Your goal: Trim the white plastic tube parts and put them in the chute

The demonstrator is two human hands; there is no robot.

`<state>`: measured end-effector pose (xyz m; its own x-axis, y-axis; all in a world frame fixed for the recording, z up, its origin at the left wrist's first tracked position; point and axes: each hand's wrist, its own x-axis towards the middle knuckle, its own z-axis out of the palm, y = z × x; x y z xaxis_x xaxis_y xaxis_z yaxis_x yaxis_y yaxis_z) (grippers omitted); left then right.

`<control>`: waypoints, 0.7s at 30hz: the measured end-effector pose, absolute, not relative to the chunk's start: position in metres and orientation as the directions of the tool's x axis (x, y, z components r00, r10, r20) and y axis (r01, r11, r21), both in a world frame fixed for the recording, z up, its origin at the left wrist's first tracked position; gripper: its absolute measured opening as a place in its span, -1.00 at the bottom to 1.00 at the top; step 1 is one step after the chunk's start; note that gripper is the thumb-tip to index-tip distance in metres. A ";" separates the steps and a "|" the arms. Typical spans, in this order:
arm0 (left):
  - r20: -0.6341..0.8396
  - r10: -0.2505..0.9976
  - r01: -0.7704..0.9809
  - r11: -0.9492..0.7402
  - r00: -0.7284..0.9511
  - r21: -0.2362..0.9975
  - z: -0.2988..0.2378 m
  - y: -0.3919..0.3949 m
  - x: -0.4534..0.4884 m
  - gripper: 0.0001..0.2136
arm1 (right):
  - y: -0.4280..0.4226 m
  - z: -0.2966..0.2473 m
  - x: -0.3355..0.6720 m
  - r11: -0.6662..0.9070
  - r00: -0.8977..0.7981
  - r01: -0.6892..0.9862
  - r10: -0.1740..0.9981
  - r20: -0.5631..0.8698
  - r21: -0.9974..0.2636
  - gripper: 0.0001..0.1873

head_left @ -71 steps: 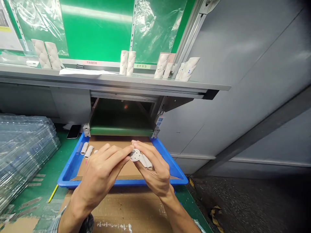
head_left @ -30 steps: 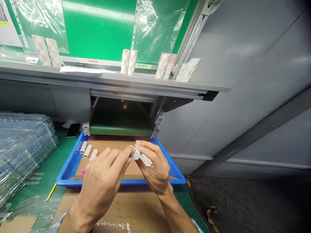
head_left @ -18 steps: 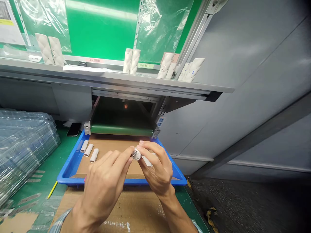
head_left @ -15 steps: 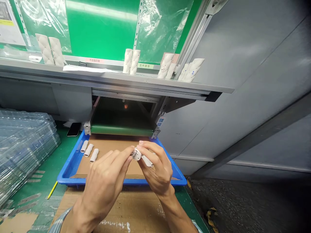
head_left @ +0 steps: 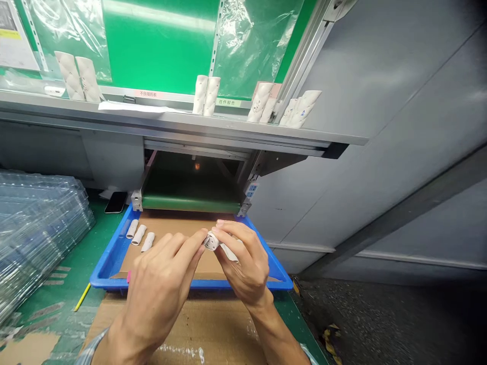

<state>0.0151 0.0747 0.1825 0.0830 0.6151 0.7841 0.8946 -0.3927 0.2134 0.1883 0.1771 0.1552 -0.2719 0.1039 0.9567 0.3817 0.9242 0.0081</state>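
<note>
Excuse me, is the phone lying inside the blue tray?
No, the phone lies on the green mat, just outside the blue tray.

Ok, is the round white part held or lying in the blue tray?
Held: the round white part is pinched between the left hand and right hand.

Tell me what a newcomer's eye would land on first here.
The two bare hands at the centre stand out first: the left hand and right hand pinch a small white round-ended part above a bright blue tray lined with cardboard. Above, white patterned sleeves stand along a grey shelf. At far left sits a tall stack of clear plastic trays.
</note>
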 end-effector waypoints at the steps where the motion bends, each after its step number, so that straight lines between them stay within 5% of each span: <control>1: 0.786 0.613 0.903 -0.380 0.082 0.202 0.183 0.074 0.015 -0.75 | 0.177 0.155 0.188 0.925 -0.276 0.379 0.104 0.956 0.008 -0.56; 9: 0.846 0.516 0.932 -0.355 0.130 0.073 0.187 0.077 0.015 -0.77 | 0.174 0.153 0.188 0.943 -0.275 0.314 0.200 0.940 -0.109 -0.53; 21: 0.684 0.723 0.598 -0.590 0.093 0.543 0.184 0.090 0.008 -0.72 | 0.166 0.149 0.187 0.951 -0.272 0.164 0.299 0.915 -0.262 -0.39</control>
<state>0.0080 0.0896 0.1839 0.0931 0.7232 0.6844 0.5976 -0.5904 0.5425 0.1867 0.1664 0.1488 -0.2720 0.2989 0.9147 0.1635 0.9511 -0.2621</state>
